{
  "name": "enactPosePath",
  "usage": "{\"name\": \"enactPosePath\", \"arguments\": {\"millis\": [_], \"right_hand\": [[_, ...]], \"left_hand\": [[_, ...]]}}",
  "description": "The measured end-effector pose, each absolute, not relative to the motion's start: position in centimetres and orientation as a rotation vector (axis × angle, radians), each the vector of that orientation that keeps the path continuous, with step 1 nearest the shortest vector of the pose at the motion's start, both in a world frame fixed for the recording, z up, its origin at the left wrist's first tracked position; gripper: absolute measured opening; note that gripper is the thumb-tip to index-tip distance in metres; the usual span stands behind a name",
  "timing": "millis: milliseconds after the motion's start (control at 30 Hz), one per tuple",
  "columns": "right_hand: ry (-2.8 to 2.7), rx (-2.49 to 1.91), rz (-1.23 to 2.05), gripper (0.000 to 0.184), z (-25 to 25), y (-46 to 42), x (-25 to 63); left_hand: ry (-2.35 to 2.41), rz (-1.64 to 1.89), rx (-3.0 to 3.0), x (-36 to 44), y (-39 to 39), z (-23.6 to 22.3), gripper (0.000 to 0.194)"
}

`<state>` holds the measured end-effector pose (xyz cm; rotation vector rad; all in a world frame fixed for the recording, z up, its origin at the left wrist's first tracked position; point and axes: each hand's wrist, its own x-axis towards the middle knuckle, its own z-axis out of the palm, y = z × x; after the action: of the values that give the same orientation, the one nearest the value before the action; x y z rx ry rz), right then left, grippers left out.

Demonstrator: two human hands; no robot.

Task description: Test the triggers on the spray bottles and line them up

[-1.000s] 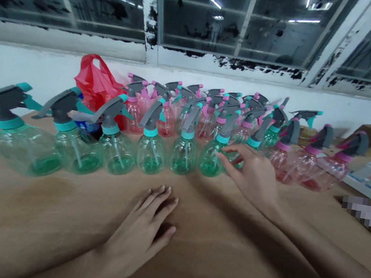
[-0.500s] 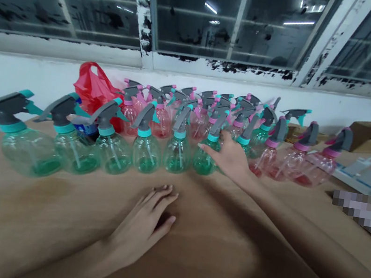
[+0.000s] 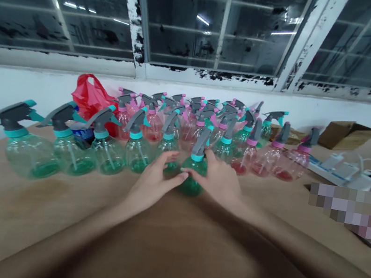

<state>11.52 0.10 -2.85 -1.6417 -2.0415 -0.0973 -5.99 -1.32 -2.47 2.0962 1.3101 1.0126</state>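
Observation:
A green spray bottle (image 3: 192,176) with a grey trigger and teal collar stands just in front of the row, pulled a little toward me. My right hand (image 3: 220,181) is wrapped round its right side. My left hand (image 3: 153,182) reaches in from the left, fingers stretched out and touching the bottle's left side. A row of green spray bottles (image 3: 108,150) runs off to the left. Behind them stand several pink spray bottles (image 3: 256,158).
The brown table (image 3: 52,211) runs up to a white wall under dark windows. A red plastic bag (image 3: 91,95) lies behind the bottles. A white power strip (image 3: 340,170) with cables and a cardboard box (image 3: 348,134) are at the right.
My right hand has closed on a green bottle and drawn it forward out of the row. My left hand has lifted off the table and moved up to the bottle.

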Motion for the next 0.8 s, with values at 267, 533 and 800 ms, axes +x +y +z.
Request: {"name": "enactPosePath", "arguments": {"millis": [267, 533, 800], "right_hand": [[-2.153, -1.256, 0.092, 0.056, -3.8, -3.7, 11.5], [-2.234, -1.018, 0.363, 0.061, -3.0, -3.7, 12.5], [-2.433, -1.035, 0.325, 0.057, -7.8, 0.2, 17.3]], "left_hand": [[1.1, 0.998, 2.125, -3.2, -0.8, 0.3, 0.056], [1.013, 1.048, 2.049, -3.0, -1.7, -0.6, 0.035], [1.141, 1.039, 2.121, -3.1, -1.7, -0.4, 0.036]]}}
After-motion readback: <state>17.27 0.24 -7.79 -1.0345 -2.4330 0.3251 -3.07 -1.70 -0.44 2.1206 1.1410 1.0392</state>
